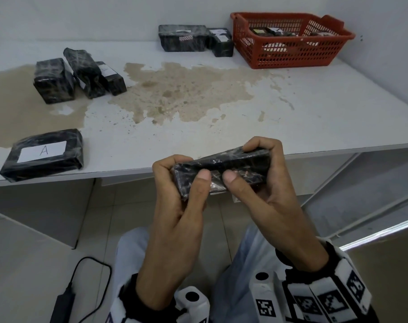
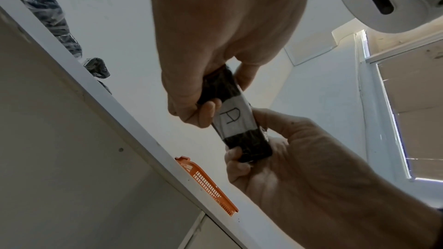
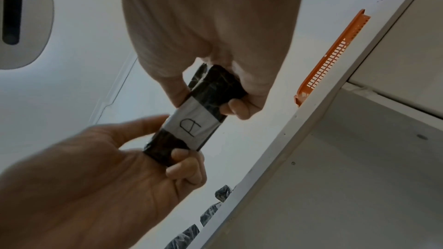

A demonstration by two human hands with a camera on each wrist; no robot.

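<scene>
White tabletop (image 1: 315, 113), blotched with a wide tan stain (image 1: 175, 94), fills the upper half of my head view. Just in front of its near edge, off the surface, I hold a slim black rectangular packet wrapped in shiny plastic film (image 1: 221, 169) with both hands. My left hand (image 1: 175, 206) curls round its left end. My right hand (image 1: 268, 199) curls round its right end, which sits a little higher. Both thumbs press on the face toward me, their tips close together near the middle.

From the wrist views, the packet's far face carries a white paper label (image 2: 233, 118) with a handwritten A, bare between my two sets of fingers.

On the table's front left lies a larger black film-wrapped packet marked A (image 1: 42, 155), flat. Behind it, three black wrapped packets (image 1: 81, 73) bunch together, touching. At the back wall a big black wrapped box (image 1: 184, 38) sits with smaller ones just beside an orange-red plastic lattice basket (image 1: 280, 54), which holds more dark packets. Lower left, a black power adapter (image 1: 63, 304) with its cable rests on a lower surface.
</scene>
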